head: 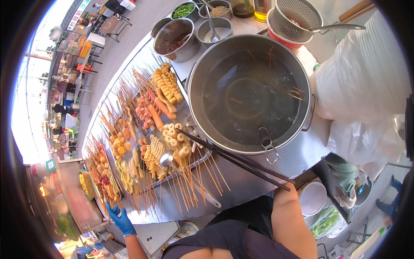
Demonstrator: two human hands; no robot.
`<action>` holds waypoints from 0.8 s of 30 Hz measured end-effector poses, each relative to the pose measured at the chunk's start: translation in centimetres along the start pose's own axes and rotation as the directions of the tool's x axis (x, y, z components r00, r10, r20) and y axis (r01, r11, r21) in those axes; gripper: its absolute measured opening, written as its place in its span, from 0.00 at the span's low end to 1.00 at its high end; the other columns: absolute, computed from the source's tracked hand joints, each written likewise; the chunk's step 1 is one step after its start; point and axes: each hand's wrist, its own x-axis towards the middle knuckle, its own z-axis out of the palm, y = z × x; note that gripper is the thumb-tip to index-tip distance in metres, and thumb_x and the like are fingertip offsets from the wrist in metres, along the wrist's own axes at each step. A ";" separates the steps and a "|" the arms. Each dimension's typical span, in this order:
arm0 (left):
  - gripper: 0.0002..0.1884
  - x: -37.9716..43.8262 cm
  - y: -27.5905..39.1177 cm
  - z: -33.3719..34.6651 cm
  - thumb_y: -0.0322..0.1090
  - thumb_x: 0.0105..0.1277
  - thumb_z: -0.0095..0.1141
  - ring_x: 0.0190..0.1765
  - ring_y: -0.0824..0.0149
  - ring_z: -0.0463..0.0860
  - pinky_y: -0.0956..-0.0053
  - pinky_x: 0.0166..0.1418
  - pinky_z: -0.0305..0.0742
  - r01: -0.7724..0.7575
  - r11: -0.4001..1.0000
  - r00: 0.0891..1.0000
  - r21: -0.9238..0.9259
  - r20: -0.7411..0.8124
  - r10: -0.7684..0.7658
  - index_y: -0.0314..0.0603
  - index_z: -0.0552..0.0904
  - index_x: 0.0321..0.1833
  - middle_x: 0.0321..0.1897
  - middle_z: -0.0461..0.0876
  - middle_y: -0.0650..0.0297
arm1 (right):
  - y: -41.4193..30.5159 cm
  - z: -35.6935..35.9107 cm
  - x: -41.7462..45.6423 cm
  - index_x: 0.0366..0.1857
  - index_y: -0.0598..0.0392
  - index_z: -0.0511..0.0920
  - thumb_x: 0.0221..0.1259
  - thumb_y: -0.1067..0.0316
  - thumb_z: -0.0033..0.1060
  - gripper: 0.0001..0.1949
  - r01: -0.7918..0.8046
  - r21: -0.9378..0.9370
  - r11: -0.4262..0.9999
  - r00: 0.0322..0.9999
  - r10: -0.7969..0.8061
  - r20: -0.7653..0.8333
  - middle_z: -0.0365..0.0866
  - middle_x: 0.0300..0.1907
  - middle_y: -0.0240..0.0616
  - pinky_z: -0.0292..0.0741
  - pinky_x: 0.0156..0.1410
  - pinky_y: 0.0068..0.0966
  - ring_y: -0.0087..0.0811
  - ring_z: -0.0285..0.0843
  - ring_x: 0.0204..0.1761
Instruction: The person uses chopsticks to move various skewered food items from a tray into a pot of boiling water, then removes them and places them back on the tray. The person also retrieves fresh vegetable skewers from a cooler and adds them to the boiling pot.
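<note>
My left hand (122, 221), in a blue glove, is at the lower left beside the stick ends of a tray of skewers (105, 179); its fingers are apart and hold nothing that I can see. My right forearm (289, 220) is bare, and the hand at its end cannot be made out. Long dark chopsticks (233, 156) slant from the larger skewer tray (198, 165) to just above that arm. A metal slotted spoon (166, 159) lies across the skewers. To the right stands a large steel pot (191, 106) of cloudy liquid, with a few sticks in it and a clip on its rim.
Steel containers of chopped green onion (183, 10), dark sauce (171, 40) and white powder (220, 32) stand behind. A mesh strainer (297, 19) sits in a tub. Wrapped stacked bowls (362, 74) are at the right. Below them are a white bucket (312, 198) and leafy greens (326, 221).
</note>
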 end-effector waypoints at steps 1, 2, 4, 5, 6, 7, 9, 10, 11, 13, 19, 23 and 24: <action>0.46 -0.3 0.3 0.2 0.11 0.50 0.54 0.41 0.70 0.68 0.74 0.52 0.68 -0.028 1.000 1.000 0.009 0.008 0.028 0.55 0.61 0.74 0.40 0.68 0.67 | 0.1 0.4 0.1 0.51 0.54 0.76 0.66 0.64 0.45 0.14 0.005 0.002 1.000 1.000 -0.005 -0.002 0.81 0.44 0.46 0.78 0.44 0.36 0.46 0.80 0.42; 0.46 -0.4 0.4 0.4 0.11 0.50 0.53 0.41 0.70 0.68 0.74 0.53 0.68 -0.057 0.998 0.998 0.018 0.016 0.057 0.55 0.61 0.74 0.40 0.68 0.67 | 0.3 0.7 0.0 0.51 0.54 0.76 0.66 0.65 0.45 0.14 0.001 0.002 1.000 1.000 -0.001 -0.007 0.81 0.44 0.46 0.78 0.44 0.36 0.46 0.80 0.43; 0.45 -0.8 0.5 0.5 0.11 0.51 0.53 0.42 0.70 0.68 0.74 0.53 0.68 -0.057 0.998 0.998 0.020 0.036 0.057 0.55 0.62 0.74 0.41 0.69 0.68 | 0.7 1.2 0.1 0.51 0.54 0.77 0.66 0.65 0.45 0.14 0.001 0.006 1.000 1.000 -0.001 -0.018 0.81 0.45 0.45 0.78 0.44 0.36 0.45 0.80 0.43; 0.44 -0.8 0.7 0.7 0.11 0.51 0.53 0.42 0.70 0.69 0.74 0.53 0.68 -0.064 0.998 0.997 0.011 0.043 0.064 0.55 0.62 0.74 0.41 0.69 0.68 | 0.8 1.5 0.2 0.51 0.54 0.77 0.66 0.65 0.45 0.14 0.001 0.008 1.000 1.000 0.000 -0.023 0.81 0.45 0.45 0.78 0.44 0.35 0.45 0.80 0.43; 0.44 -0.9 0.9 0.8 0.11 0.52 0.53 0.43 0.70 0.69 0.74 0.54 0.68 -0.070 0.998 0.996 0.003 0.051 0.070 0.55 0.62 0.74 0.41 0.69 0.68 | 0.9 1.7 0.2 0.51 0.54 0.77 0.66 0.65 0.45 0.14 0.005 0.012 1.000 1.000 -0.004 -0.026 0.81 0.45 0.45 0.78 0.44 0.35 0.44 0.80 0.43; 0.44 -0.8 0.9 0.9 0.11 0.52 0.53 0.43 0.70 0.69 0.74 0.54 0.68 -0.076 0.997 0.995 -0.006 0.058 0.077 0.55 0.62 0.74 0.41 0.69 0.68 | 1.0 1.8 0.3 0.50 0.54 0.77 0.66 0.65 0.45 0.14 0.001 0.014 1.000 1.000 -0.001 -0.031 0.81 0.46 0.44 0.78 0.44 0.35 0.44 0.80 0.44; 0.44 -0.8 0.5 0.7 0.11 0.52 0.53 0.44 0.70 0.69 0.74 0.54 0.68 -0.062 0.998 0.996 0.002 0.070 0.062 0.54 0.62 0.74 0.43 0.70 0.67 | 1.1 2.0 0.6 0.50 0.55 0.77 0.66 0.66 0.45 0.13 0.009 0.014 1.000 0.999 -0.008 -0.038 0.81 0.46 0.44 0.78 0.44 0.34 0.44 0.80 0.44; 0.44 -1.0 0.4 0.6 0.11 0.52 0.52 0.44 0.70 0.69 0.74 0.54 0.68 -0.051 0.999 0.996 0.008 0.073 0.050 0.54 0.62 0.74 0.45 0.70 0.67 | 1.1 2.2 0.7 0.50 0.55 0.77 0.66 0.66 0.45 0.13 0.018 0.007 1.000 0.999 -0.018 -0.041 0.81 0.47 0.44 0.78 0.44 0.34 0.43 0.80 0.44; 0.43 -1.4 0.3 0.6 0.11 0.53 0.52 0.44 0.70 0.69 0.74 0.55 0.68 -0.066 0.998 0.995 0.012 0.077 0.065 0.54 0.62 0.74 0.46 0.70 0.67 | 1.1 2.2 0.9 0.50 0.55 0.77 0.66 0.66 0.45 0.13 0.026 -0.003 1.000 0.999 -0.026 -0.042 0.81 0.47 0.43 0.78 0.44 0.34 0.43 0.80 0.45; 0.43 -2.1 0.1 0.6 0.12 0.53 0.52 0.45 0.70 0.69 0.74 0.55 0.68 -0.091 0.996 0.992 0.022 0.084 0.089 0.53 0.62 0.74 0.48 0.70 0.67 | 1.2 2.2 1.4 0.49 0.55 0.77 0.66 0.66 0.45 0.13 0.048 -0.017 0.999 0.998 -0.049 -0.049 0.81 0.47 0.43 0.78 0.44 0.34 0.43 0.80 0.45; 0.42 -1.3 0.4 1.4 0.12 0.53 0.52 0.46 0.70 0.69 0.76 0.55 0.67 -0.160 0.982 0.981 -0.096 0.097 0.169 0.53 0.63 0.73 0.49 0.69 0.67 | 1.9 3.3 1.7 0.48 0.56 0.77 0.66 0.67 0.45 0.13 0.063 -0.019 0.998 0.995 -0.064 -0.071 0.80 0.49 0.41 0.78 0.43 0.32 0.41 0.80 0.46; 0.43 -1.5 0.4 0.8 0.13 0.54 0.55 0.46 0.70 0.70 0.78 0.52 0.70 -0.122 0.986 0.983 -0.112 0.127 0.135 0.56 0.62 0.73 0.45 0.68 0.66 | 2.6 3.4 2.0 0.48 0.56 0.78 0.66 0.68 0.45 0.12 0.147 -0.058 0.987 0.986 -0.151 -0.076 0.80 0.50 0.40 0.78 0.43 0.31 0.40 0.80 0.47; 0.43 -1.0 0.4 0.8 0.14 0.54 0.57 0.47 0.70 0.71 0.77 0.52 0.70 -0.163 0.982 0.977 -0.091 0.126 0.174 0.56 0.62 0.74 0.45 0.68 0.66 | 3.0 3.4 1.8 0.47 0.56 0.78 0.66 0.68 0.44 0.12 0.192 -0.081 0.978 0.976 -0.199 -0.085 0.80 0.50 0.40 0.78 0.43 0.31 0.39 0.80 0.48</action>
